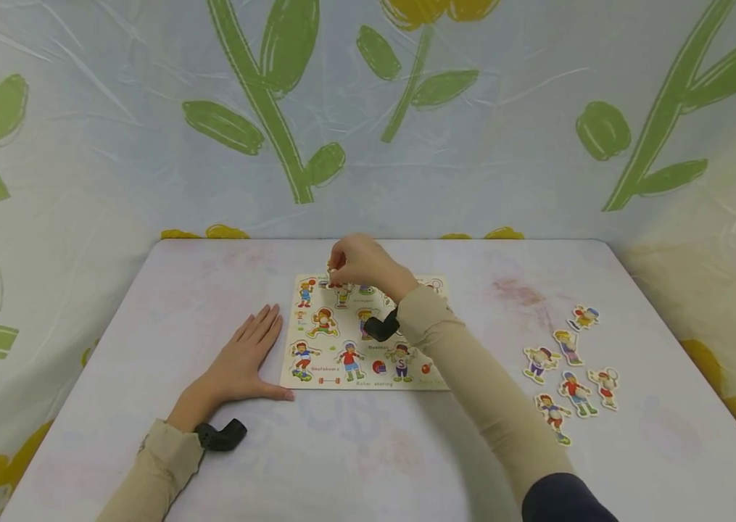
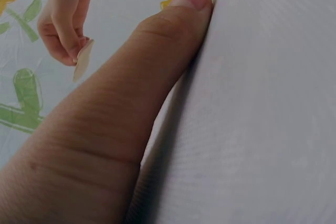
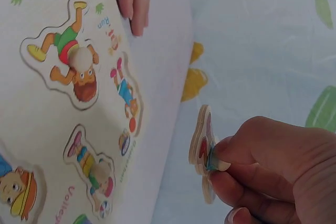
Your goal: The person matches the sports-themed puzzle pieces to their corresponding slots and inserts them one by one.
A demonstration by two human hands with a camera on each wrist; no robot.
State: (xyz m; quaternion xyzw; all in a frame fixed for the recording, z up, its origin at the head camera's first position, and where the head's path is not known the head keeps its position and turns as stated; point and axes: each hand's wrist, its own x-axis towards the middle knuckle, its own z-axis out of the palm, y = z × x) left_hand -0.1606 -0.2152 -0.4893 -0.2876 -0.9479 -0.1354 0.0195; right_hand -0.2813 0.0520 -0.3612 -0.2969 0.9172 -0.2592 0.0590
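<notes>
A wooden peg puzzle board [image 1: 341, 332] with pictures of children at sport lies on the table. Over its far edge, my right hand [image 1: 368, 264] pinches a puzzle piece [image 3: 202, 142] by its small knob between thumb and fingers. That piece is held up on edge, above the board. My left hand [image 1: 244, 366] rests flat on the table at the board's left side, its fingers straight and its thumb at the near left corner. In the right wrist view, a running-child piece [image 3: 65, 45] and a volleyball-child piece [image 3: 100, 174] sit in their recesses.
Several loose puzzle pieces [image 1: 576, 395] lie scattered on the table to the right of the board. The white table [image 1: 368, 457] ends at a hanging sheet [image 1: 505, 167] printed with leaves and flowers, behind and at both sides.
</notes>
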